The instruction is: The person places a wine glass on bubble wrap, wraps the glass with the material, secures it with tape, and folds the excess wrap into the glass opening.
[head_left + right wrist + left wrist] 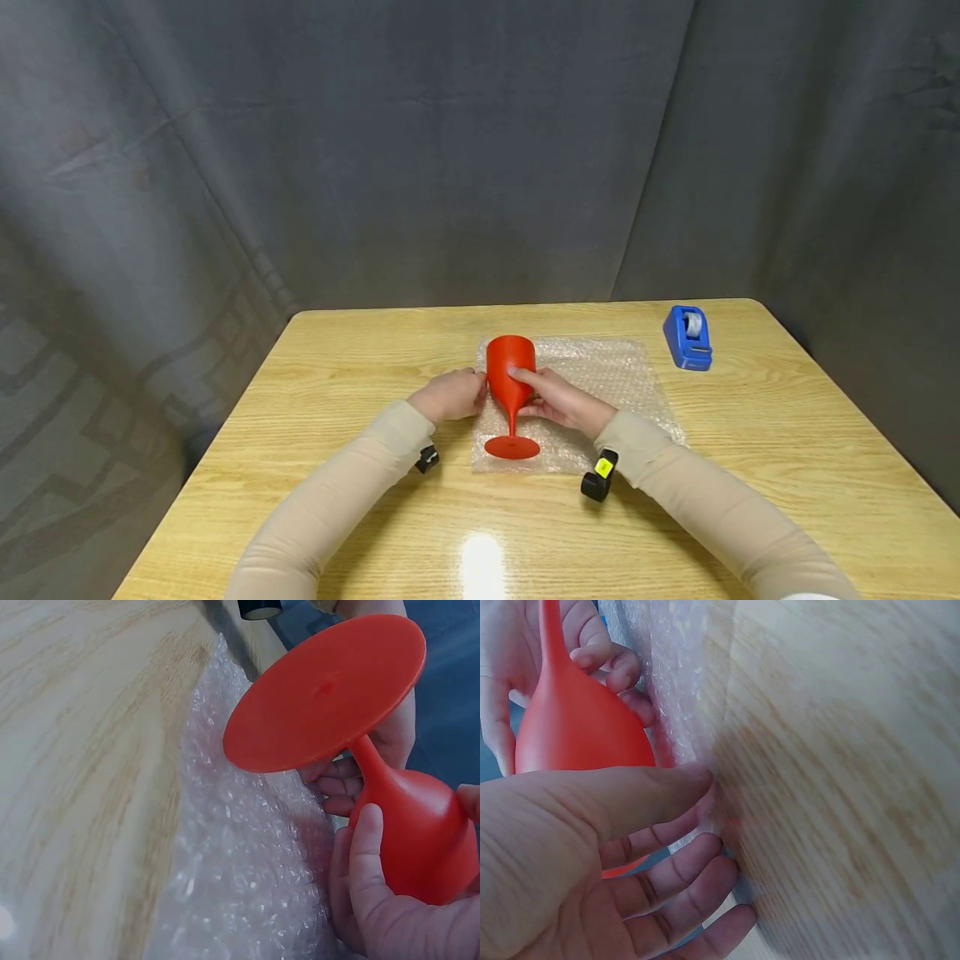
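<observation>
A red plastic goblet (504,360) lies over the left part of a clear bubble wrap sheet (607,367), its round foot towards me. My right hand (561,402) grips the bowl from the right, thumb on top. In the right wrist view, the foot of the goblet (322,694) tilts up above the bubble wrap (232,855). My left hand (453,394) is beside the bowl, at the sheet's left edge. Thumb and index finger of the left hand (592,847) pinch the edge of the bubble wrap (676,682) in the left wrist view; the exact contact is partly hidden.
A blue tape dispenser (687,337) with a roll of tape stands at the back right of the wooden table (345,358). Grey curtains (450,167) hang behind the table and along its sides.
</observation>
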A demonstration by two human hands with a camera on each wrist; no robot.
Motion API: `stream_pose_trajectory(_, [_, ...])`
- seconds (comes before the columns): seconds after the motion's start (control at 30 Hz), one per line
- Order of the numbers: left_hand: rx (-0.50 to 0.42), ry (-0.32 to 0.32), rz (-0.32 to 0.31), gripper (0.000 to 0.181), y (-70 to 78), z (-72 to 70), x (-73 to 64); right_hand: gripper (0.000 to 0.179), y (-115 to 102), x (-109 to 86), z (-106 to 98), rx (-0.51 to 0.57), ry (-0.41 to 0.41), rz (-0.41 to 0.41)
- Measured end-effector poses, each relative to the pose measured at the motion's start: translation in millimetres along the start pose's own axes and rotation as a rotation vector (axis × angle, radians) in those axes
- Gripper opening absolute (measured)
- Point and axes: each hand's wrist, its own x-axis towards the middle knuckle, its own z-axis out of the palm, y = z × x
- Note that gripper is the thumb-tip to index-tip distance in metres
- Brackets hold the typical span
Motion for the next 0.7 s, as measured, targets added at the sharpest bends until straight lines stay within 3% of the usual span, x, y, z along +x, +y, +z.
stream_pose_trajectory(0.27, [-0.010,-0.020,-0.023,0.019,0.0,0.2,-0.2,0.056,-3,0.6,8,-0.023,0.085,0.032])
stream_pose_trajectory(0.7, [-0.016,-0.018,-0.028,0.018,0.8,-0.6,-1.1,0.059,-1,0.7,12,-0.080,0.142,0.074])
